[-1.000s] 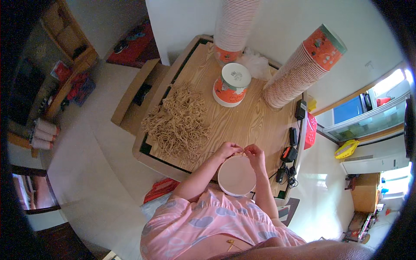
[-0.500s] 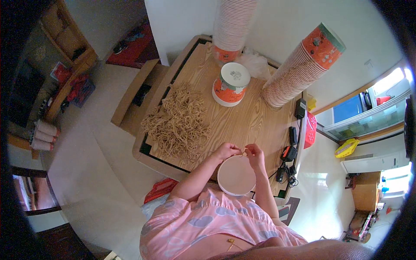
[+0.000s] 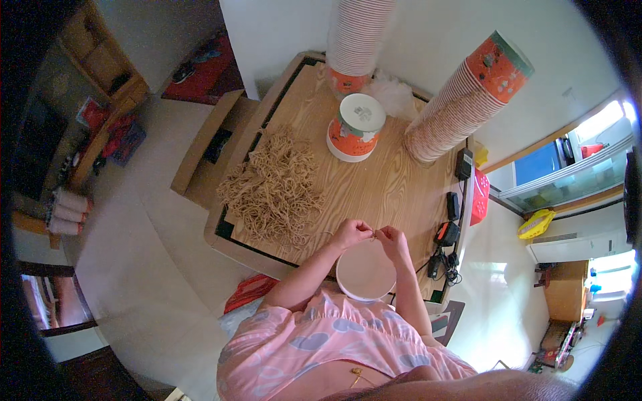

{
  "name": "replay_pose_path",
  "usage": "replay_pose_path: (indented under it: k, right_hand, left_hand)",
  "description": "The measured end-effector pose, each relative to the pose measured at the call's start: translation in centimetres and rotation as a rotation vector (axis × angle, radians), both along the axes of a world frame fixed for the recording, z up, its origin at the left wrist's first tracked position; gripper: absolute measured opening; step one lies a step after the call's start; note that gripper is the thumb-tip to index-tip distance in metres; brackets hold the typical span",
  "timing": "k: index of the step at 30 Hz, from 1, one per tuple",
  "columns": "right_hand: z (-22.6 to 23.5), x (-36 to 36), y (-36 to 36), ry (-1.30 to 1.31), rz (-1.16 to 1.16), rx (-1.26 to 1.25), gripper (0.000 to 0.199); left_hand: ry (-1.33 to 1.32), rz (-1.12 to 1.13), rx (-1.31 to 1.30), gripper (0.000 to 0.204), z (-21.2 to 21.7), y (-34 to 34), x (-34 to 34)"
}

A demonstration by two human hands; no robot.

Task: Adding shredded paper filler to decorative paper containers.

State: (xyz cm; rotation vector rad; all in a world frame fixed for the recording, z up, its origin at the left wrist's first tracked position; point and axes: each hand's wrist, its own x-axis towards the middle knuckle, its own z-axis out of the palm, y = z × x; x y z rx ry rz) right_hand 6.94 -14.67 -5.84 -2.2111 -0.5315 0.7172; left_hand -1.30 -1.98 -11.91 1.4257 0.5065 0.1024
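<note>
Over the far rim of an open white paper tub (image 3: pixel 366 273), my two hands meet with fingertips pinched. My left hand (image 3: pixel 352 234) and my right hand (image 3: pixel 393 243) are closed on a short bit of tan cord (image 3: pixel 374 235), mostly hidden by the fingers. The tub is at the table's near edge, against my front; its pale inside faces up. To the left lies a large tangled heap of tan cords (image 3: pixel 277 190), one strand trailing toward my left wrist.
An orange-and-white tub (image 3: pixel 353 139) stands upside down mid-table. Tall tub stacks rise behind it (image 3: pixel 358 40) and to the right (image 3: pixel 461 100). Crumpled clear plastic (image 3: pixel 391 95) lies between them. Black adapters and cables (image 3: pixel 447 234) line the right edge. An open cardboard box (image 3: pixel 207 150) sits left.
My fingertips have drawn closer together, and the cord that showed between them is now mostly covered. The tub and the heap have stayed in place.
</note>
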Motion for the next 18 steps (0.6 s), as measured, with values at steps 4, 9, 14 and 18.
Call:
replay_pose_path:
  k: [4,9,14,18]
  right_hand:
    - [-0.1,-0.1,-0.1,0.106,-0.018,0.121,0.016]
    - [-0.1,-0.3,-0.3,0.119,0.011,0.229,0.009]
    - [-0.6,-0.1,-0.5,0.118,0.039,0.283,0.006]
    - [-0.7,-0.2,-0.4,0.089,0.033,0.263,0.005]
  left_hand:
    - [-0.019,0.021,-0.055,0.011,0.4,0.1,-0.3]
    - [0.028,0.032,-0.099,0.011,1.2,0.2,-0.6]
    - [0.006,0.045,-0.074,0.012,1.6,0.1,-0.1]
    - [-0.094,0.169,-0.185,0.010,0.7,-0.4,0.3]
